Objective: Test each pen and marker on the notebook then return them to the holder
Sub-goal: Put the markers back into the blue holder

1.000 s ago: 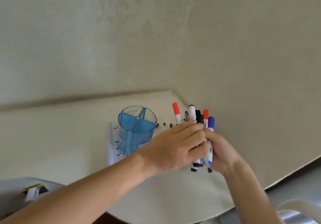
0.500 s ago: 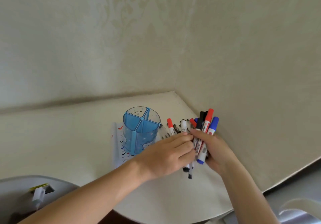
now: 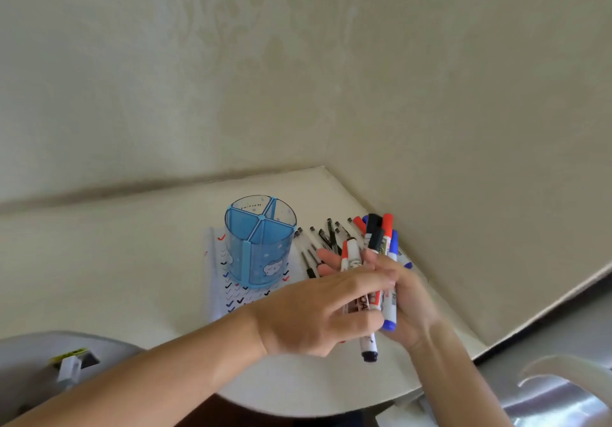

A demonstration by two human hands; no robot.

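Nearest the camera, the left hand [image 3: 318, 314] and the right hand [image 3: 409, 304] met over the table [image 3: 139, 261], both closed around one bundle of markers [image 3: 381, 261]. Half a second before, that bundle had sat lower and flatter against the tabletop; now it stood more upright and higher between the palms, with red, black and blue caps fanned above the fingers and a black-tipped end hanging below the left hand. The left hand's fingers wrapped across the front of the bundle, hiding most of the barrels, and the right hand cupped it from behind.

Just beyond the hands, several thin black pens [image 3: 323, 239] lay loose on the table, some partly covered by the fingertips. To their left the blue holder [image 3: 260, 244] stood upright and empty on the notebook [image 3: 231, 294], whose page showed rows of small coloured ticks. Behind everything, two pale walls [image 3: 298, 62] met at the table's far corner.
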